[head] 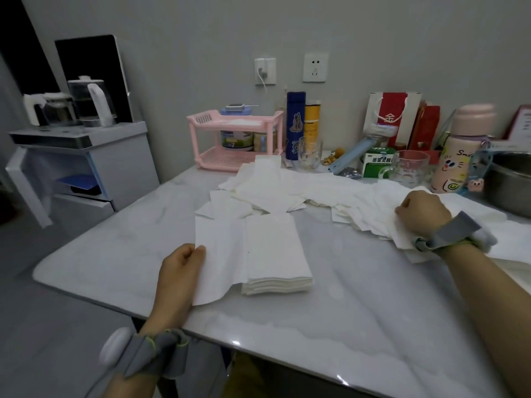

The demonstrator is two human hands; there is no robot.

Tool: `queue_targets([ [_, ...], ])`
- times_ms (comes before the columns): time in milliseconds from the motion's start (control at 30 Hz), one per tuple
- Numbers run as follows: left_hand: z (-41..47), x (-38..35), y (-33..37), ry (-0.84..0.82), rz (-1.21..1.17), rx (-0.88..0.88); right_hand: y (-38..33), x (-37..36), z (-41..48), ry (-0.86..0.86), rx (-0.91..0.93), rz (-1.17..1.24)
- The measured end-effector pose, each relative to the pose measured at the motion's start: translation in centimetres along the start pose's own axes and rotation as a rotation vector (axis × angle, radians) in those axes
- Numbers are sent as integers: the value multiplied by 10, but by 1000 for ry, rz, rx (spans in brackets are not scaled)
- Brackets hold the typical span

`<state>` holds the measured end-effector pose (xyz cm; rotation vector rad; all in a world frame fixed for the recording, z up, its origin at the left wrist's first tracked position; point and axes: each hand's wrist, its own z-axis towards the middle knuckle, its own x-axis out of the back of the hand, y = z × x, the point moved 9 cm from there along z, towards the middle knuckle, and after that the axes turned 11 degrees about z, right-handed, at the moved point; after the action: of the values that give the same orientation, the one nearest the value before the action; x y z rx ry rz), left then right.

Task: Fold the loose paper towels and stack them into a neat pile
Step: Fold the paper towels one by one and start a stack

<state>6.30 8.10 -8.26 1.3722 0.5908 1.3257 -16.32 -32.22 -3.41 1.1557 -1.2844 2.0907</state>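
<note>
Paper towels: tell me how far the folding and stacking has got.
Done: a small folded stack sits squared near the table edge. In hand: the left hand holds an open sheet beside that stack, and the right hand grips the loose heap. Left: most of the job, since that heap of unfolded towels spreads across the far table.

Metal bowl (510,179) cut off at right edge. Pink bottle (457,162) lid blurred. Left hand (179,268) fingers hidden under unfolded sheet (221,248). Right hand (422,214) fingertips buried in loose towels (316,188), grip unclear.
</note>
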Motion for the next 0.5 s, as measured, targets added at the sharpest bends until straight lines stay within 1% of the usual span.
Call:
queue_targets([
  [67,0,1,-1,7,9,0,-7,12,1,54,39,72],
  [133,1,2,-2,7,4,4,-12,21,3,73,62,114],
  [233,2,1,-3,10,1,3,-18,23,8,29,50,49],
  [400,2,0,-3,7,-8,4,11,8,0,-77,-192,5],
  [500,2,0,0,7,-11,1,16,8,0,-84,-217,64],
])
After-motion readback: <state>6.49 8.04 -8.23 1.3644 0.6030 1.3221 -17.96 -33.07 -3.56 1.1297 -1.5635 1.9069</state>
